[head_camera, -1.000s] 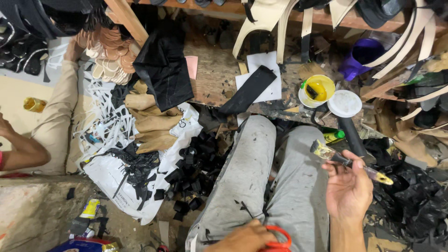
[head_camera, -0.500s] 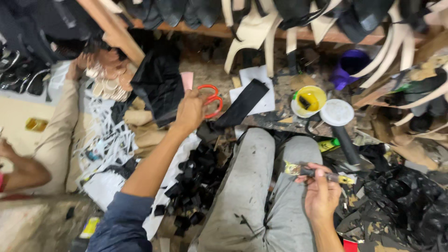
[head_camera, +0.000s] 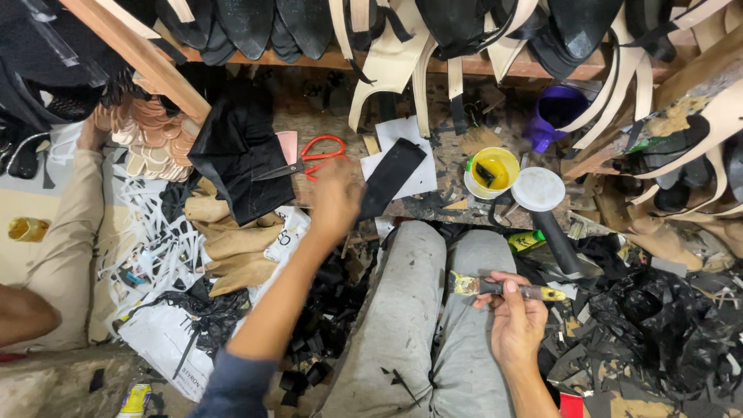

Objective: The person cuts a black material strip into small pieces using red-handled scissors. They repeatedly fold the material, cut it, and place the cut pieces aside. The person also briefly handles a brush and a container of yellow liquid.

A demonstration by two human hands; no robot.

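Left hand (head_camera: 334,197) blurred just below the scissors (head_camera: 309,160), grip unclear. Right hand (head_camera: 515,313) pinches a brush (head_camera: 503,288) over the knees.

Scissors (head_camera: 309,160): glossy red plastic handles, dull metal blades. Brush (head_camera: 507,289): wooden handle, glue-crusted and rough. Black strip (head_camera: 391,178): matt, leather-like. Tub (head_camera: 493,172): yellow plastic, shiny wet inside. Counter (head_camera: 441,155): rough, stained wood. Trousers (head_camera: 418,325): grey cloth, matt.
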